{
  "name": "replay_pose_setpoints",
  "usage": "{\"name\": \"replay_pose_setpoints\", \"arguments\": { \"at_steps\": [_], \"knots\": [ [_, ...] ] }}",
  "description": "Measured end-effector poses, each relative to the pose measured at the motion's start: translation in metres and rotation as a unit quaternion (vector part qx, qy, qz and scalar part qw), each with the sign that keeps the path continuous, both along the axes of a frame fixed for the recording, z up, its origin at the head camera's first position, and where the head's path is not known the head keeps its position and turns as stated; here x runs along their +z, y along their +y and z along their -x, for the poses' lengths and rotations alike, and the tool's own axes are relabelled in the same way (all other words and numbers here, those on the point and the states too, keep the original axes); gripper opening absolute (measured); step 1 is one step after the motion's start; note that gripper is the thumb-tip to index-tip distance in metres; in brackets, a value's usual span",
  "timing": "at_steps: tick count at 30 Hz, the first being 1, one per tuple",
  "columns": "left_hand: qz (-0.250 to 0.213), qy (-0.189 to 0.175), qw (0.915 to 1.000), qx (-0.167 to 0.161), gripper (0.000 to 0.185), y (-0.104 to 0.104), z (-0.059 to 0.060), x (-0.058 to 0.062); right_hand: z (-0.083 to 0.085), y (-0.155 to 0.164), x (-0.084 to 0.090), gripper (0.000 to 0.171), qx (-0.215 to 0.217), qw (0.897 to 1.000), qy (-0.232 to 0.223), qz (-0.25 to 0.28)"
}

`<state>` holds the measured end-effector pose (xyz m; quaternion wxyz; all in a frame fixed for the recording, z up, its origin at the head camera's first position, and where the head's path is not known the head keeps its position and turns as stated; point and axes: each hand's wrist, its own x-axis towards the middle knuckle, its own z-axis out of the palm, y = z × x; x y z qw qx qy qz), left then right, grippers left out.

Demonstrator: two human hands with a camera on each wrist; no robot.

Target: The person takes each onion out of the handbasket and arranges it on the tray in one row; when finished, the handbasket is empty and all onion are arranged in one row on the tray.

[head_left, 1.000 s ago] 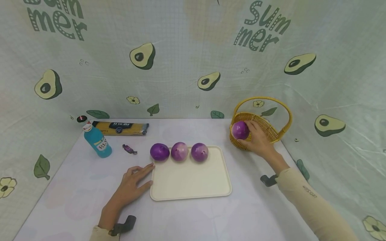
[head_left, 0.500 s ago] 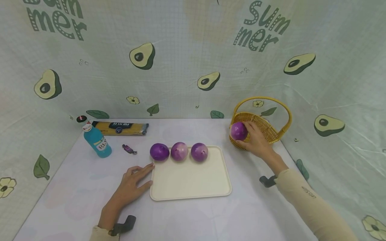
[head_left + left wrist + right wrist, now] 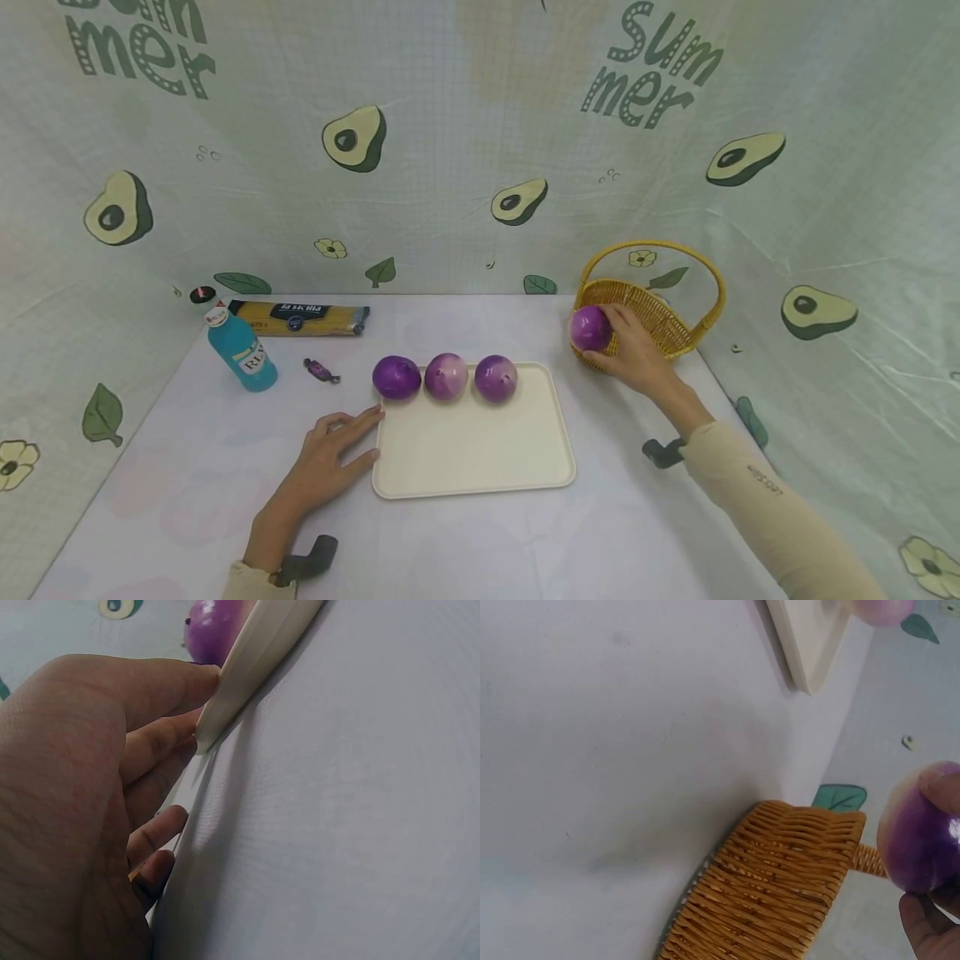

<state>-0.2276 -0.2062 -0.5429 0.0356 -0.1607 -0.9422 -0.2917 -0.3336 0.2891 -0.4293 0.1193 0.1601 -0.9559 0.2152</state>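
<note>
Lying flat on the table (image 3: 187,500), the left hand (image 3: 330,458) is kept against the cream tray (image 3: 472,458), fingers straight. A round, shiny purple onion (image 3: 590,327) is gripped in the right hand (image 3: 637,354) at the wicker basket (image 3: 660,321) rim, moved slightly toward the tray since before, so it seems lifted out.

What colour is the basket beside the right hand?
Golden-yellow woven wicker basket, clearest in the head view.
</note>
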Motion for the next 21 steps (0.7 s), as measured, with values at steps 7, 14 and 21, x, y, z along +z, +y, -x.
{"name": "replay_pose_setpoints", "arguments": {
  "at_steps": [7,14,21],
  "knots": [
    [-0.004,0.001,1.0,-0.001,0.059,0.0001,-0.0001,0.0011,-0.001,-0.0019,-0.0023,0.084,-0.002,1.0,-0.01,0.008],
    [-0.001,0.002,1.0,0.001,0.059,0.0003,-0.0003,0.0002,-0.0008,-0.0039,-0.0045,0.084,0.004,1.0,-0.005,0.003],
    [0.003,0.002,1.0,0.002,0.06,0.0001,0.0005,-0.0006,-0.0011,-0.0049,-0.0058,0.084,0.0,1.0,-0.014,0.0]
  ]
}}
